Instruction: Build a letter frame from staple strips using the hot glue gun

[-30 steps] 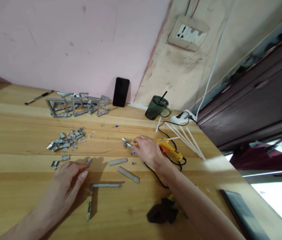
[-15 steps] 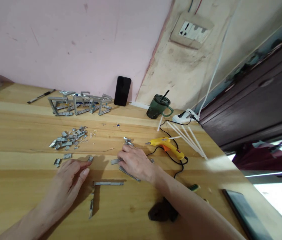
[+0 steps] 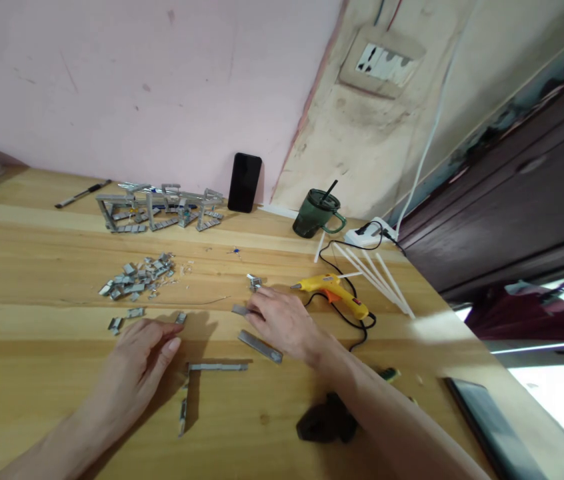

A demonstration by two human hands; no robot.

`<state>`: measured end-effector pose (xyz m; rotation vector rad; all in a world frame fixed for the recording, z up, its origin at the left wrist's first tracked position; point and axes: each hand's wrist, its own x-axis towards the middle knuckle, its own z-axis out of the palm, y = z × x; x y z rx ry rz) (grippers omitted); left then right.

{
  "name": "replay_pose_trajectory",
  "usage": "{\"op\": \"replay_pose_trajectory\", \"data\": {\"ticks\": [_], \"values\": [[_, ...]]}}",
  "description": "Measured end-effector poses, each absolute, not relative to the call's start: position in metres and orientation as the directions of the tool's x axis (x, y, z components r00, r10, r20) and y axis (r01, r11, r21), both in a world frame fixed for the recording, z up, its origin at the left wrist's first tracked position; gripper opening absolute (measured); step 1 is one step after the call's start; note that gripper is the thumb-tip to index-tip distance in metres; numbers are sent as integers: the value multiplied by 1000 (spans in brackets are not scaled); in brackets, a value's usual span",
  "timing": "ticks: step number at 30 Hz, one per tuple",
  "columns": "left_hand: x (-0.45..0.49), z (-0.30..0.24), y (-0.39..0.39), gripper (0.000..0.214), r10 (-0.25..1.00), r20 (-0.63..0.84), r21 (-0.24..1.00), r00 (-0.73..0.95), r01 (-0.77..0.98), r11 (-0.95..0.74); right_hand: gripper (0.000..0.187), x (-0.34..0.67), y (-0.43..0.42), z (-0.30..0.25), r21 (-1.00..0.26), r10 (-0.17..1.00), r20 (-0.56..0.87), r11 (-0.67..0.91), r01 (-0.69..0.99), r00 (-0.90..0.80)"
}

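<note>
My right hand (image 3: 285, 319) is in the middle of the wooden table (image 3: 37, 267), its fingertips pinched on a short strip of staples (image 3: 240, 310) lifted a little off the wood. Another staple strip (image 3: 261, 347) lies just under that hand. My left hand (image 3: 139, 363) rests palm down with fingers together, empty, beside an L-shaped piece of joined staple strips (image 3: 197, 383). A small staple clump (image 3: 255, 283) sits just beyond my right hand. The yellow glue gun (image 3: 335, 293) lies to the right of it.
A heap of loose staple bits (image 3: 137, 277) lies at mid left. A built staple frame (image 3: 159, 208), a pen (image 3: 81, 193), a black phone (image 3: 245, 182) and a green mug (image 3: 318, 215) stand near the wall. White glue sticks (image 3: 377, 273), a power strip (image 3: 369, 233) and a dark cloth (image 3: 325, 420) lie right.
My right hand left the glue gun, swept left over the staple strips, and now holds one short strip raised. My left hand has stayed put.
</note>
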<state>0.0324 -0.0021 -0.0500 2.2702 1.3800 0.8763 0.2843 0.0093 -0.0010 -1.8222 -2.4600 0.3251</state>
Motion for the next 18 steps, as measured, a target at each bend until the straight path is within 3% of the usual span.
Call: {"op": "replay_pose_trajectory", "data": {"ticks": [5, 11, 18], "values": [[34, -50, -3, 32, 889, 301, 569, 345, 683, -458, 13, 295, -6, 8, -303, 972, -42, 210, 929, -233], [40, -42, -6, 25, 835, 292, 518, 466, 657, -547, 5, 304, -34, 13, -530, 971, -120, 115, 840, -209], [78, -19, -5, 12, 700, 33, 328, 713, 654, -682, 8, 309, -62, 3, -441, 967, -118, 152, 885, -225]]}}
